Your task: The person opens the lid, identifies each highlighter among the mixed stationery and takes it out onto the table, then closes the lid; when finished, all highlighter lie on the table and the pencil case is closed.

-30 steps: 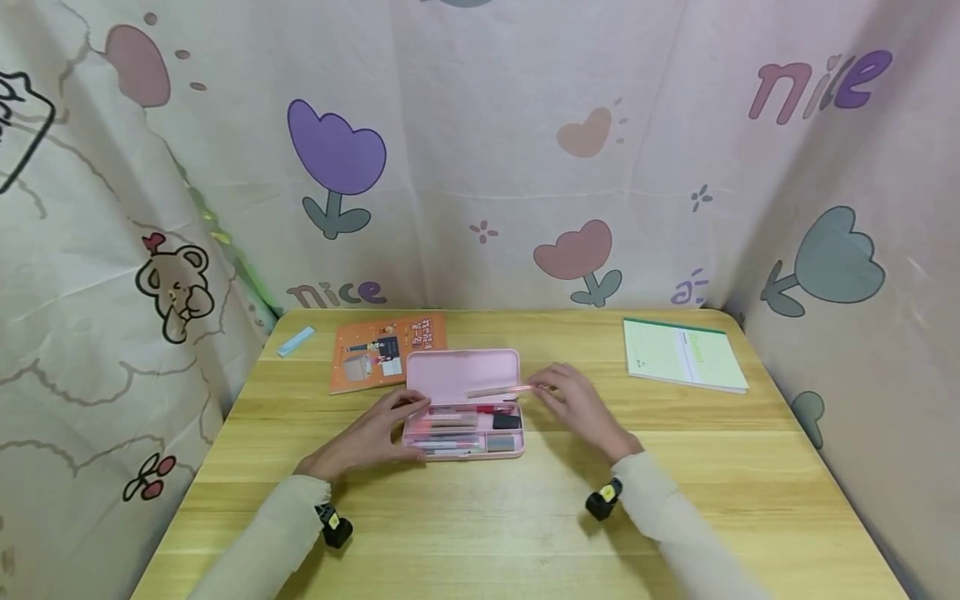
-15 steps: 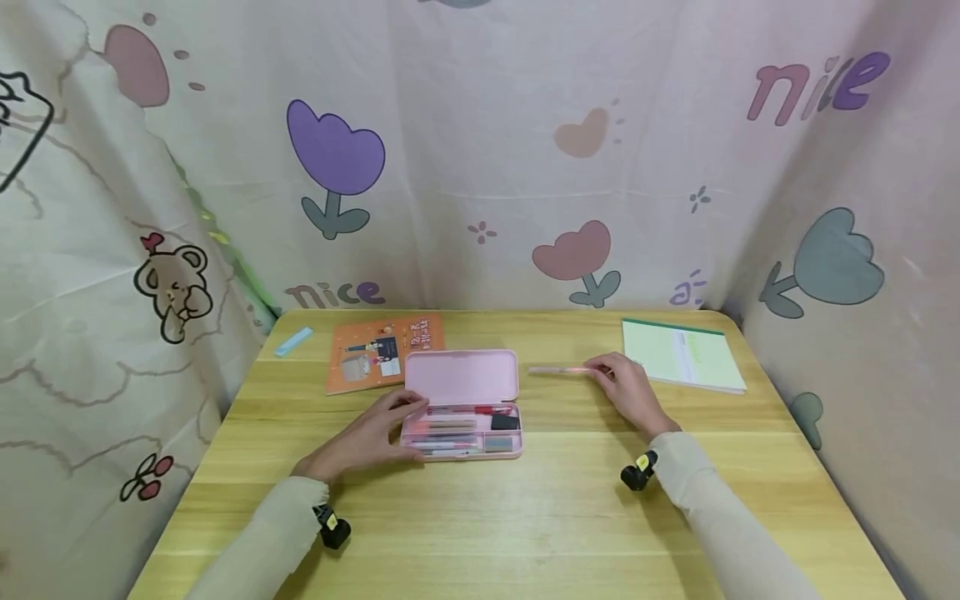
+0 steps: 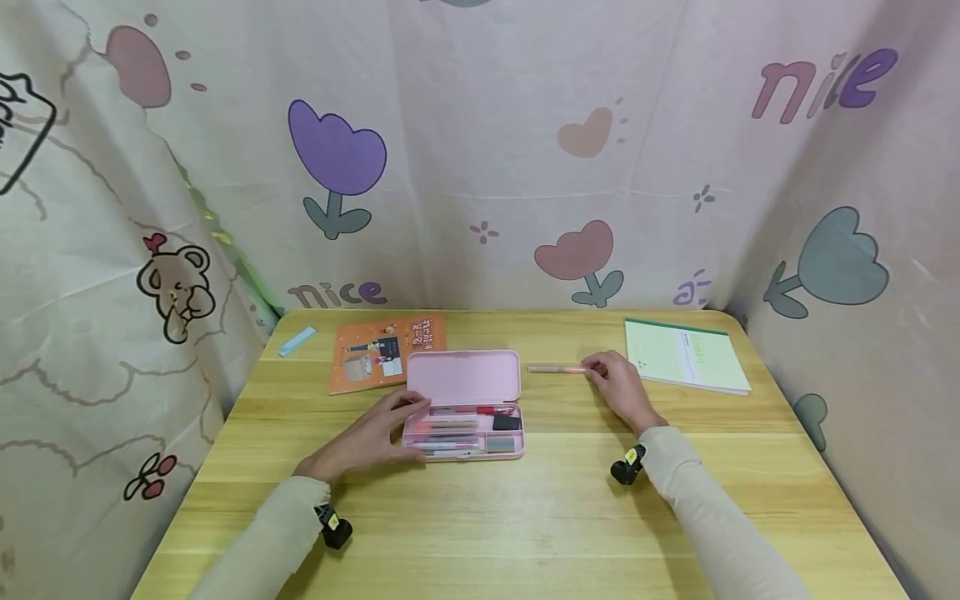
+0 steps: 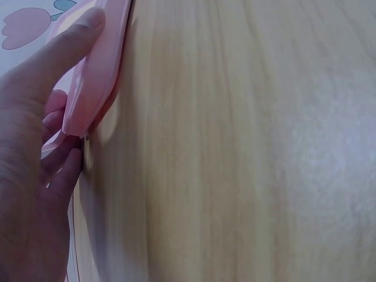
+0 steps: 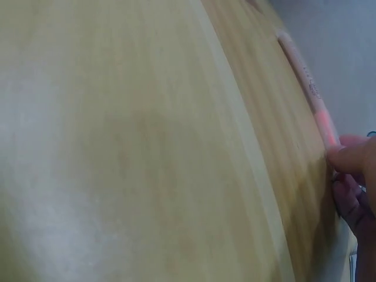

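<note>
A pink pencil case (image 3: pixel 463 375) lies open with its lid tipped back. Pens, a black block and a grey block fill its compartments. My left hand (image 3: pixel 372 435) holds the case by its left end, thumb at the front edge and fingers at the back; the left wrist view shows the thumb over the pink wall (image 4: pixel 97 88). To the right of the case, my right hand (image 3: pixel 621 387) pinches the right end of a slim pale-pink pen (image 3: pixel 553 369). In the right wrist view the pen (image 5: pixel 305 82) lies along the tabletop, its brighter pink section beside the fingertips (image 5: pixel 343 158).
Behind the case, an orange book (image 3: pixel 367 362) lies partly overlapped by the lid. A small light-blue bar (image 3: pixel 297 342) sits at the back left. The pale green notepad (image 3: pixel 678 354) is just beyond my right hand. A printed curtain (image 3: pixel 480 167) hangs behind the wooden table (image 3: pixel 525 525).
My right hand has carried the pen from over the case rightward to the table beside it, hardly shifting in the last half second. The left hand has stayed on the case.
</note>
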Demonstrator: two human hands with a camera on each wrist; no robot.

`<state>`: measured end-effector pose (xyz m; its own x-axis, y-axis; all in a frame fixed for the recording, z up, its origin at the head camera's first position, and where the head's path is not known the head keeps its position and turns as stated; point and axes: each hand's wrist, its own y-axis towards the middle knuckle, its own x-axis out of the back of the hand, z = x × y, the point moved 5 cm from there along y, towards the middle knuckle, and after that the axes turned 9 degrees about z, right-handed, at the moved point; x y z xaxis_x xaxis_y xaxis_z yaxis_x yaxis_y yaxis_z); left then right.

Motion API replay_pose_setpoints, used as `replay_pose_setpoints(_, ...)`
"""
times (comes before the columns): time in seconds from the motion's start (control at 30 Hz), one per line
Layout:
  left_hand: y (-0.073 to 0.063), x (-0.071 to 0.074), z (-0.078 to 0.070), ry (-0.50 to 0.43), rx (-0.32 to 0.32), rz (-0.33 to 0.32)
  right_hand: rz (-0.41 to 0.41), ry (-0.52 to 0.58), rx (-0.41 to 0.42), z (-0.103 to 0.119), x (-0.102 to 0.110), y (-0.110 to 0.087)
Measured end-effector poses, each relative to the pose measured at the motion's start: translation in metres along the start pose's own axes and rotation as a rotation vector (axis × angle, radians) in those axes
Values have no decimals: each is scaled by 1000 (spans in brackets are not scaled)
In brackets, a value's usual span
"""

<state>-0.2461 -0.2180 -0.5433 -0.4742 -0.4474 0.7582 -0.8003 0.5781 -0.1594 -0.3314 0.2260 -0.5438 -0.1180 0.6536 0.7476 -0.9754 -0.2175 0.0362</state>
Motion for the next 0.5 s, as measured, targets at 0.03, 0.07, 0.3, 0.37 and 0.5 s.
replay_pose_setpoints(0.03,0,0,0,-2,1,1,0,-1,-2,0,0,0)
replay_pose_setpoints(0.07,0,0,-1,1,-2,0,3,-1,-6,0,0,1)
replay_pose_setpoints(0.3,0,1,-2,6,-5,-3,16,8,-14,-1,-2,0)
replay_pose_setpoints(0.37,0,0,-2,7,-3,-4,20,18,-21,-2,-2,0)
replay_pose_setpoints(0.5,-1,0,-3,10,-7,-4,24,25,-20,-2,-2,-2)
